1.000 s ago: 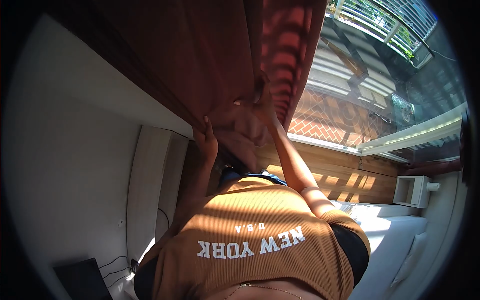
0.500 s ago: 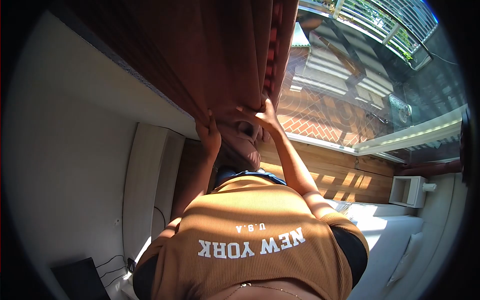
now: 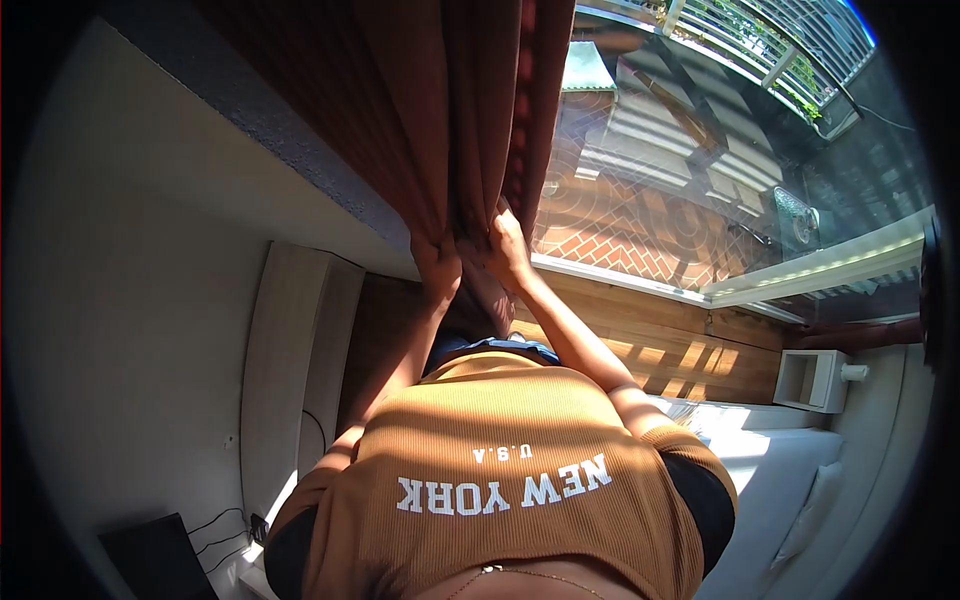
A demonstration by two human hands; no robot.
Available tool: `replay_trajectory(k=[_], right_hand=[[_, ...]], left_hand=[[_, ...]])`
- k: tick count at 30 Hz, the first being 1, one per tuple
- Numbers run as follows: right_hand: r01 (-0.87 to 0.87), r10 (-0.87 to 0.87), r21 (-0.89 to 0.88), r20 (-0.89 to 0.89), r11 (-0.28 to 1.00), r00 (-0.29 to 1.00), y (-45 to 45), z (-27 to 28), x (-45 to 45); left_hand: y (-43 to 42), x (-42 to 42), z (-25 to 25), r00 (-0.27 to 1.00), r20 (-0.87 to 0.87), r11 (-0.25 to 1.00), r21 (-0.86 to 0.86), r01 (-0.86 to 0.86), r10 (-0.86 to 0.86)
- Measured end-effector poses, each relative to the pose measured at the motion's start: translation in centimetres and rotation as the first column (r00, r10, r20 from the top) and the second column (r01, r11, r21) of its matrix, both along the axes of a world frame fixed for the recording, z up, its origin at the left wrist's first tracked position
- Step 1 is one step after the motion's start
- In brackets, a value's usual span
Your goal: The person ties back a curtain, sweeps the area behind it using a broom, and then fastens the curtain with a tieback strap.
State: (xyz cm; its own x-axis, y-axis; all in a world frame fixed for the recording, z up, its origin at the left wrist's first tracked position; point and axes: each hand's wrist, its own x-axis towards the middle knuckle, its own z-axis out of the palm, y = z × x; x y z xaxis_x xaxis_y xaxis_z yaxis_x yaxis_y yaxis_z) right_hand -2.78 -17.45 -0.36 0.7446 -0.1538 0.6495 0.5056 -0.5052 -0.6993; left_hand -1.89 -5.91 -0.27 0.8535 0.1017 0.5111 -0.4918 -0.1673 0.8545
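Observation:
A long reddish-brown curtain point(image 3: 400, 110) hangs in front of me and is drawn into narrow folds. My left hand point(image 3: 437, 268) is closed round its left edge. On the right side of the folds, close to the window, my right hand point(image 3: 508, 248) grips the cloth, fingers partly hidden behind it. Only a small gap of bunched fabric separates the two hands. Below them the lower part of the curtain point(image 3: 490, 305) drops toward the floor near my feet.
A glass door or window point(image 3: 680, 170) on the right shows a brick-paved patio. Left stands a pale cabinet point(image 3: 285, 340) against the wall, with a dark screen point(image 3: 155, 560) lower down. A white bed point(image 3: 770, 470) and small white shelf box point(image 3: 812, 382) are right, beside the wooden floor point(image 3: 640, 350).
My hands have come closer together, squeezing the curtain into a narrower bundle. Its left edge has moved right, uncovering more wall, and its right edge has shifted left, away from the glass.

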Motion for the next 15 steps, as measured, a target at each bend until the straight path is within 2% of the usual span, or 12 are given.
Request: replay_trajectory(k=[4, 6, 7, 10, 11, 15], right_hand=[[0.055, -0.051, 0.016, -0.194, 0.998, 0.98, 0.7, 0.3, -0.3], [0.103, -0.106, -0.024, -0.238, 0.994, 0.966, 0.0, 0.1, 0.3], [0.132, -0.132, -0.014, -0.167, 0.991, 0.977, -0.1, 0.5, 0.0], [0.063, -0.063, -0.007, -0.227, 0.998, 0.972, 0.8, 2.1, -1.6], [0.022, -0.031, -0.031, -0.289, 0.999, 0.957, 1.1, 0.2, -1.3], [-0.095, 0.082, -0.031, -0.281, 0.995, 0.956, 2.6, 0.8, -2.2]], left_hand=[[0.1, -0.6, -0.4, 1.0, -0.002, 0.998, 0.05, 0.023, -0.023], [0.3, -0.7, -0.6, 1.0, 0.005, 0.998, 0.064, 0.009, -0.01], [0.4, -0.6, -0.9, 1.0, 0.007, 0.997, 0.07, -0.012, 0.011], [0.2, -0.9, -0.3, 1.0, -0.001, 0.996, 0.089, -0.001, 0.001], [0.0, -1.0, 0.1, 1.0, -0.003, 0.995, 0.094, 0.013, -0.013], [-0.7, -1.3, 0.7, 0.998, 0.024, 0.994, 0.092, 0.062, -0.064]])
